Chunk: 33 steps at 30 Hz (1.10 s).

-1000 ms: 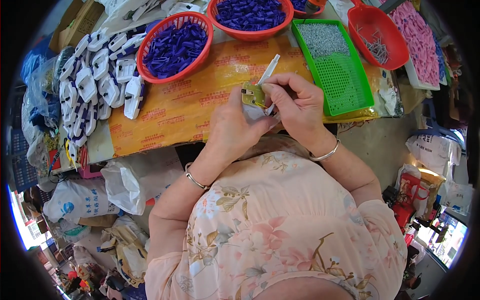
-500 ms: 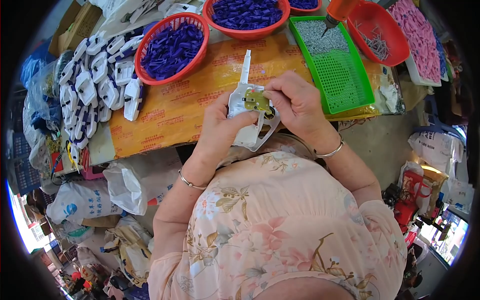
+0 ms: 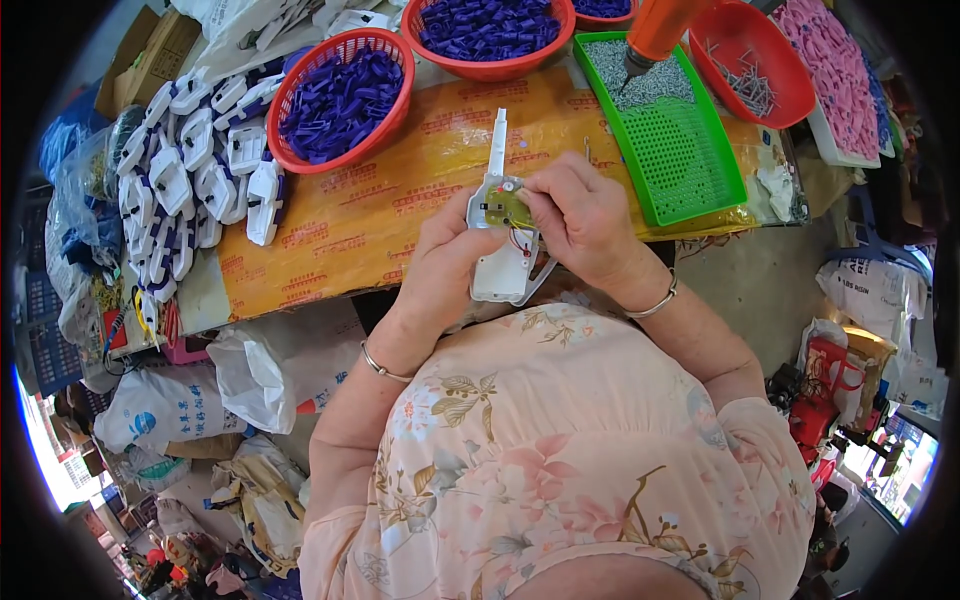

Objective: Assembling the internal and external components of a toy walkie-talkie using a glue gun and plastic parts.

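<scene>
My left hand (image 3: 436, 268) is closed around the left side of a white plastic housing (image 3: 497, 280), its thumb lying over the front. The housing has a narrow arm pointing away from me. In its upper half sits a small yellow-green circuit board (image 3: 497, 209), with thin red and yellow wires (image 3: 521, 240) below it. My right hand (image 3: 583, 218) pinches at the board's right edge with thumb and forefinger, which cover that edge. A white loop-shaped part shows below my right hand, beside the housing.
Red baskets of purple parts (image 3: 345, 105) stand on the far side of the orange-covered table (image 3: 300, 250). White-and-purple housings (image 3: 170, 180) are piled at left. A green tray (image 3: 690, 180) holds screws, below a hanging orange power screwdriver (image 3: 655, 35). A red bowl (image 3: 790, 75) and pink parts (image 3: 835, 75) are at right.
The housing has turned to sit straighter, showing more of its lower half and the wires. My right fingers have shifted a little along the board's edge. The screwdriver has swung slightly left.
</scene>
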Motion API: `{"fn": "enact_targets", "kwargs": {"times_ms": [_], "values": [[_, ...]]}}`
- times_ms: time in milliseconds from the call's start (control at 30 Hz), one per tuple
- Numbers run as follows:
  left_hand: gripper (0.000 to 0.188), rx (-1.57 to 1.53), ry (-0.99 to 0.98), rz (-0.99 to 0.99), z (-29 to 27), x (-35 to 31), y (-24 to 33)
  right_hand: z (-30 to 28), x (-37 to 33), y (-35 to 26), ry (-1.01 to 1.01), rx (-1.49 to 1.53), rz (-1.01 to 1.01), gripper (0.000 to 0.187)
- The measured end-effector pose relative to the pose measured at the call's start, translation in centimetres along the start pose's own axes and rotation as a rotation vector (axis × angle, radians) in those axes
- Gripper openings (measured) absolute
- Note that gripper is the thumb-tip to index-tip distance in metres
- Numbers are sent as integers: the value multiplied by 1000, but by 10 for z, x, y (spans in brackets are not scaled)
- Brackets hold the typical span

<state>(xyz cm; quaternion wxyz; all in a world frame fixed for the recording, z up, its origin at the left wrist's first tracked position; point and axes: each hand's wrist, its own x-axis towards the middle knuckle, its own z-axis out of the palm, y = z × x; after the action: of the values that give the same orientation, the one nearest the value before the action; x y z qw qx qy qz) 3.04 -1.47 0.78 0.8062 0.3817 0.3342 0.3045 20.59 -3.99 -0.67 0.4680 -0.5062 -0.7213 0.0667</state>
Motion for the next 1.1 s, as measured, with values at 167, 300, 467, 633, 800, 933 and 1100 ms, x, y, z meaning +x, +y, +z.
{"fn": "enact_targets", "kwargs": {"times_ms": [167, 300, 467, 633, 800, 933, 1100], "values": [[37, 49, 9, 8, -3, -1, 0, 0, 0, 1, -28, -62, -106, 12], [32, 171, 44, 57, -5, -2, -3, 0, 0, -4, -32, -124, -135, 12], [29, 164, 106, 54, -6, 0, -3, -2, 2, -10, -79, -125, -68, 14], [30, 128, 103, 55, -3, -1, 0, -4, 1, -8, -79, -161, -158, 15], [33, 3, 73, 37, -1, 0, 1, -1, 2, -3, -66, -187, -209, 16], [38, 51, 29, 35, -12, 1, -5, -2, 4, -2, -91, -170, -248, 16], [37, 27, 59, 0, -2, 0, 1, -2, 6, 3, -107, -155, -306, 17]]}}
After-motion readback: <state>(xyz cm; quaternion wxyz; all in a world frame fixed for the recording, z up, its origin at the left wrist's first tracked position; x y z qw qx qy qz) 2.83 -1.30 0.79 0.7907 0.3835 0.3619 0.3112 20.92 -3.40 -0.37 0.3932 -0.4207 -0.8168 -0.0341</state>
